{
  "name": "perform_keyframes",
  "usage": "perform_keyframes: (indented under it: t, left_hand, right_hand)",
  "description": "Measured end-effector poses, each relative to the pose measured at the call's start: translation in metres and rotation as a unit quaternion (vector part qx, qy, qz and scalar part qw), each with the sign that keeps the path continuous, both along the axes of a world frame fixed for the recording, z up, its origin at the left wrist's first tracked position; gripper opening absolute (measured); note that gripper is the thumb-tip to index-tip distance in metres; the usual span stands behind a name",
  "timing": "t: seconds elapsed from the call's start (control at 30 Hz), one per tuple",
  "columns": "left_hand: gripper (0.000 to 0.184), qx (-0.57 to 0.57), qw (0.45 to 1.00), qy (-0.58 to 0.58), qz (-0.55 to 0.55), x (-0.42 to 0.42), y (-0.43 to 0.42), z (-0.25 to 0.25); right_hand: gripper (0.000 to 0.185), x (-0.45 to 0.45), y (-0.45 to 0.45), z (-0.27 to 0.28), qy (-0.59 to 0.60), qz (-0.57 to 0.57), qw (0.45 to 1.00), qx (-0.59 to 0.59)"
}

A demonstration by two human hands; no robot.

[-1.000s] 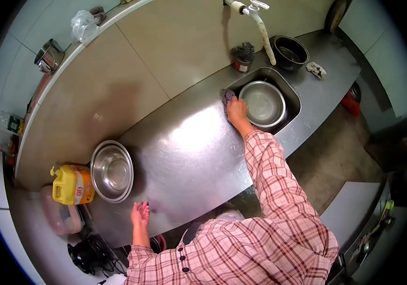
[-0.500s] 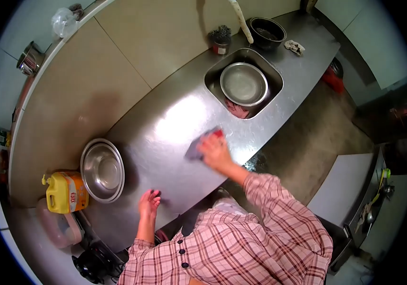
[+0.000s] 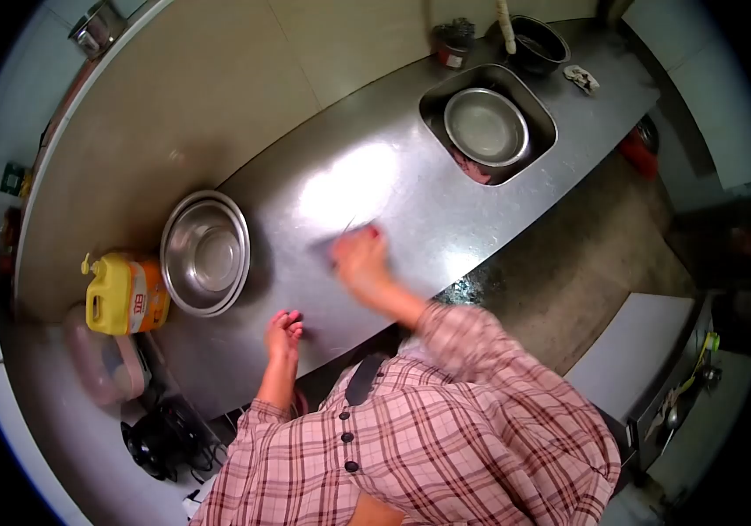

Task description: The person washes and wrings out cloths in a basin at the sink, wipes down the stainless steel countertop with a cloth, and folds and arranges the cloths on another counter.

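My right hand [image 3: 362,263] presses a grey and red cloth [image 3: 325,249] against the middle of the steel counter [image 3: 419,219]; hand and cloth are blurred by motion. Near the counter's front edge is my left hand [image 3: 283,335], its fingers loosely curled and apart, with nothing in them. Two nested steel basins [image 3: 209,254] stand on the counter to the left of both hands. A metal bowl [image 3: 486,127] sits in the sink [image 3: 544,151], with a pink cloth [image 3: 470,167] partly under it.
A yellow jug [image 3: 113,296] stands beyond the basins at the left. Behind the sink are a red tin with a scrubber [image 3: 453,44], a hanging tap hose [image 3: 505,26], a dark pot [image 3: 538,46] and a crumpled rag [image 3: 580,79]. A black appliance [image 3: 163,438] is at lower left.
My right hand has moved the cloth from the sink's left edge across the counter, leftward and nearer to me. My left hand stays near the front edge. The view has shifted.
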State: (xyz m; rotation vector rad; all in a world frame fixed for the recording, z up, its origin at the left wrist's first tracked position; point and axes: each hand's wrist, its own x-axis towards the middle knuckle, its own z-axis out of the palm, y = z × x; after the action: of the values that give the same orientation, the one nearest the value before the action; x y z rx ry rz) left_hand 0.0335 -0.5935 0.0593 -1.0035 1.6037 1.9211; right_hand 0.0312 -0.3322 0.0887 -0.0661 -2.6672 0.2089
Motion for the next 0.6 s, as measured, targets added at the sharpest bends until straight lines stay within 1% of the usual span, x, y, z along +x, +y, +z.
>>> perform_keyframes:
  t: [0.03, 0.07, 0.1, 0.13, 0.23, 0.3, 0.33, 0.43, 0.5, 0.6]
  left_hand:
    - [0.027, -0.013, 1.0, 0.012, 0.019, -0.002, -0.004, 0.001]
    - [0.027, -0.028, 0.999, 0.022, 0.038, -0.005, -0.005, 0.001]
    - [0.028, -0.031, 0.998, 0.03, 0.045, -0.006, -0.006, 0.001]
    - [0.028, -0.037, 0.997, 0.036, 0.053, -0.005, -0.011, 0.002]
    - [0.027, -0.046, 0.997, 0.03, 0.05, -0.005, -0.016, 0.003]
    - [0.027, -0.044, 0.998, 0.017, 0.039, -0.003, -0.017, 0.003]
    - [0.029, -0.043, 0.999, 0.015, 0.025, -0.003, -0.017, 0.0]
    - [0.025, -0.027, 0.999, 0.0, 0.017, 0.0, -0.005, -0.001]
    - [0.025, -0.018, 1.0, -0.004, -0.001, 0.001, 0.009, 0.001]
    - [0.025, -0.007, 1.0, -0.007, -0.025, -0.002, 0.037, 0.005]
  right_hand:
    - [0.025, 0.014, -0.046, -0.031, -0.129, 0.075, 0.967, -0.205]
    - [0.035, 0.038, -0.071, -0.013, -0.151, 0.151, 0.975, -0.062]
    - [0.042, 0.055, -0.081, -0.011, -0.111, 0.23, 0.961, -0.107]
    - [0.04, 0.071, -0.082, -0.012, -0.127, 0.267, 0.95, -0.1]
    - [0.042, 0.086, -0.047, -0.021, -0.114, 0.305, 0.935, -0.14]
    - [0.05, 0.106, -0.01, -0.014, -0.134, 0.267, 0.944, -0.137]
    - [0.053, 0.117, 0.013, -0.009, -0.14, 0.245, 0.95, -0.135]
    - [0.062, 0.149, 0.084, -0.005, -0.172, 0.186, 0.961, -0.111]
    - [0.062, 0.164, 0.133, 0.0, -0.19, 0.157, 0.966, -0.084]
    - [0.062, 0.177, 0.207, -0.004, -0.178, 0.134, 0.974, -0.041]
